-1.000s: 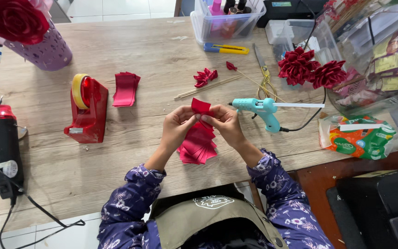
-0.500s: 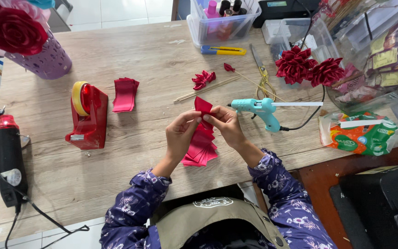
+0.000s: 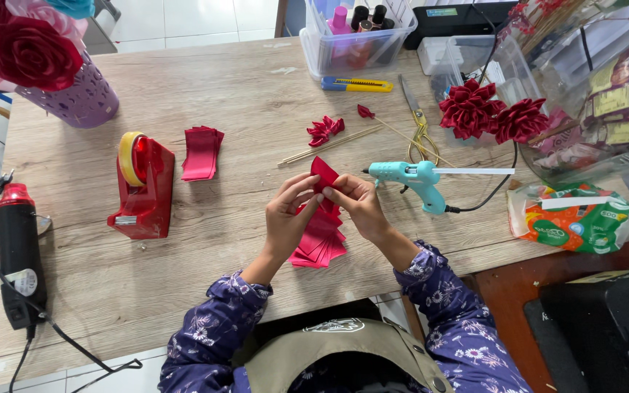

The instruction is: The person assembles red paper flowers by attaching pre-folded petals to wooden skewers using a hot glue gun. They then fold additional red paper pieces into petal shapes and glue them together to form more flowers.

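While both sets of fingertips pinch it, I see a small folded square of red satin ribbon [image 3: 324, 173] held up between the left hand [image 3: 290, 215] and the right hand [image 3: 359, 205], thumbs and forefingers closed on its edges. Just under the fingers lies a fanned stack of red ribbon pieces [image 3: 319, 240] on the pale wooden table [image 3: 205, 80]. Right of the fingers, close by, a turquoise glue gun [image 3: 410, 177] rests on its side. Beyond them, a thin wooden stick [image 3: 329, 145] and a folded red ribbon petal cluster [image 3: 325, 129]. Well off to the left, a red tape dispenser [image 3: 143, 188] stands.
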